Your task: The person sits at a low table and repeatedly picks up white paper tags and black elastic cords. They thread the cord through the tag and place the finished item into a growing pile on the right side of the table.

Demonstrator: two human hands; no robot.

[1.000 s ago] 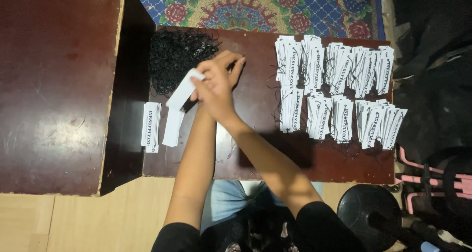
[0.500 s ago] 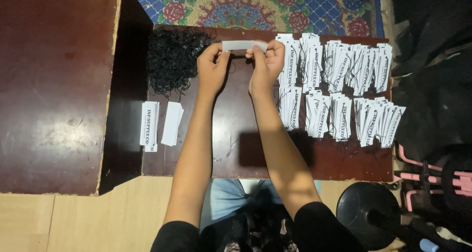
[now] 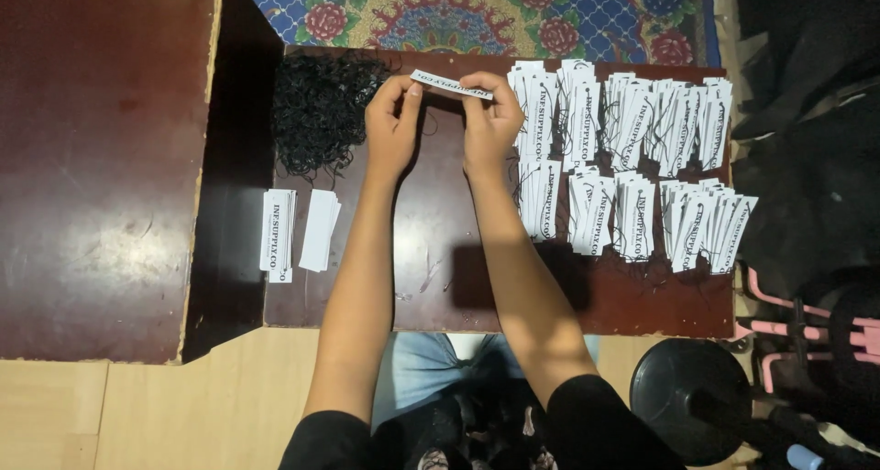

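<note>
Both my hands hold one narrow white paper tag (image 3: 451, 83) over the far part of a low dark wooden table (image 3: 440, 296). My left hand (image 3: 394, 122) pinches its left end, close to a heap of thin black string loops (image 3: 321, 113). My right hand (image 3: 490, 122) grips its right end, beside the rows of finished tags (image 3: 632, 158) with strings lying at the right. Two small stacks of plain white tags (image 3: 298, 230) lie at the table's left edge.
A larger reddish-brown tabletop (image 3: 92, 158) adjoins on the left. A patterned blue rug (image 3: 477, 12) lies beyond the table. A black round stool (image 3: 692, 392) and pink-framed object (image 3: 807, 314) stand at the lower right, dark cloth (image 3: 807, 85) at right.
A second ago my hands were together near the tag stacks on the left, lifting a tag. They have moved to the far middle of the table and now hold the tag stretched between them.
</note>
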